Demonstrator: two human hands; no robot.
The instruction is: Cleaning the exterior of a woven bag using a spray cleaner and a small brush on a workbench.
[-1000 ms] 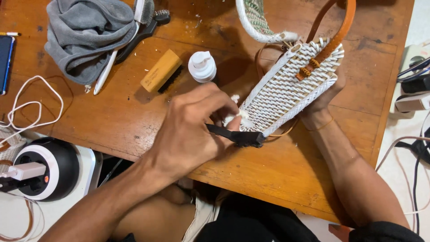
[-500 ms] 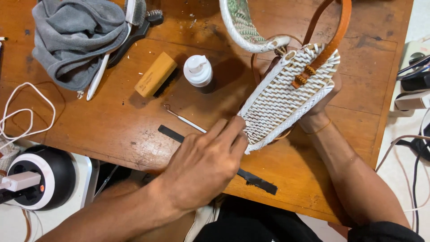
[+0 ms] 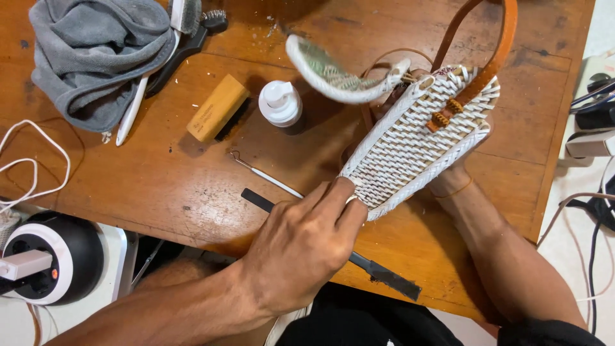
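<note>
A white woven bag with tan leather handles is tilted above the wooden table. My right hand holds it from underneath and is mostly hidden by it. My left hand has its fingers curled together on the bag's lower corner. A flat black file lies on the table, partly under my left hand. A thin metal pick rests just left of the bag. The bag's patterned lining flap hangs out at the top.
A white pump bottle and a wooden brush block stand behind the pick. A grey cloth, a white-handled brush and a black brush lie at the back left. A cable reel sits below the table's left edge.
My left hand held the black file against the bag a second ago. It has laid the file on the table and moved its fingers onto the bag's lower corner.
</note>
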